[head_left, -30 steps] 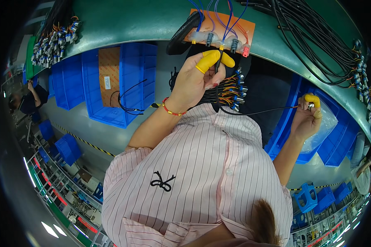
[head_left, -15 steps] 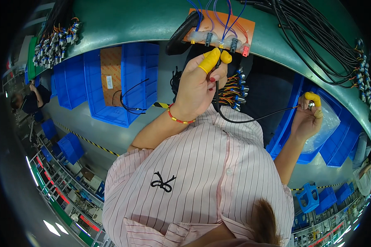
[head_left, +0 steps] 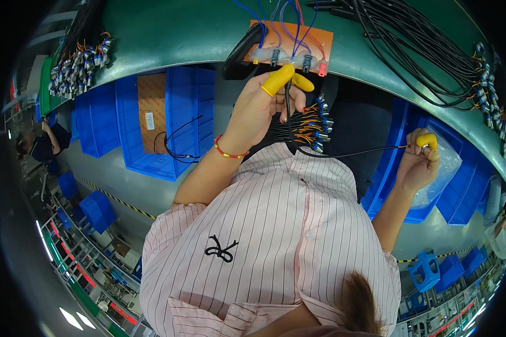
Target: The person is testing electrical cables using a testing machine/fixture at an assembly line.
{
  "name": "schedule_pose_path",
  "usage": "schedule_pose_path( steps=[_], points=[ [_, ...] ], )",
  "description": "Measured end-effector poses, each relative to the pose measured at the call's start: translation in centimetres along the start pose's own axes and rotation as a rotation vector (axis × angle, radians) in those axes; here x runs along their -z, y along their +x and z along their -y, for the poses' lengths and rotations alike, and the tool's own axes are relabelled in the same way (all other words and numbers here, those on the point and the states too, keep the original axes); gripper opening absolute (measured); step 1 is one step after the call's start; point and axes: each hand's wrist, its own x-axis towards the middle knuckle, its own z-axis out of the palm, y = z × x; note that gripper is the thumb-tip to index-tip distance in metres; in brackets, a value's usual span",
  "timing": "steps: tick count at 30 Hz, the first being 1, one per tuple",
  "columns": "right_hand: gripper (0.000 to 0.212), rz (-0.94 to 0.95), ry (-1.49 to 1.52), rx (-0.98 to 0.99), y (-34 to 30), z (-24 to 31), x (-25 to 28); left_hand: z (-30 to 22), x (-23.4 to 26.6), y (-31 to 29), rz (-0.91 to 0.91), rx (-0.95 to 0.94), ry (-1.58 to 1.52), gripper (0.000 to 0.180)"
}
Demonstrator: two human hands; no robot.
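Observation:
My left hand [head_left: 256, 109], with yellow finger cots on two fingertips, pinches one end of a black cable [head_left: 354, 154] just below an orange board [head_left: 291, 36]. Along the board's near edge, several small connectors sit in whitish glue; blue, purple and red wires rise from it. The fingers hide the cable's tip, so I cannot tell whether it touches a connector. Off to the right, my right hand [head_left: 418, 163], also with a yellow cot, is closed around the cable's other end, where a bit of metal connector shows. Between the hands the cable hangs in a shallow curve.
The green bench [head_left: 168, 33] carries the board and a black handle-like piece [head_left: 244, 50]. Cable bundles with metal ends lie at left [head_left: 76, 67] and right [head_left: 427, 67]; another bundle [head_left: 315, 126] sits by my lap. Blue bins [head_left: 174, 123] stand below the bench.
The board and my left hand appear slightly farther left in the picture. My left fingertips have spread a little, and the cable sags less. My right hand has stayed nearly still.

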Motion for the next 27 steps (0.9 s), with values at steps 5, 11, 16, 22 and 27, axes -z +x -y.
schedule_pose_path(
  steps=[5,11,16,22,27],
  points=[
    [0.018,0.011,0.031,0.026,0.1,0.7,-0.2,1.1,-0.2,0.1,-0.044,-0.082,-0.048,0.03],
    [0.018,0.056,0.117,0.089,0.5,2.9,0.6,1.2,-1.1,-3.4,-0.067,-0.033,0.163,0.029],
    [0.021,0.025,0.149,0.185,1.9,7.2,1.3,0.3,-1.8,-3.1,0.032,-0.062,0.154,0.029],
    [0.031,0.212,0.307,0.286,6.1,14.0,4.4,-3.7,-7.5,1.9,0.084,-0.435,0.092,0.032],
    [0.039,0.333,0.286,0.319,11.6,17.2,7.2,-5.8,-6.9,3.2,0.325,-0.507,0.239,0.056]
  ],
)
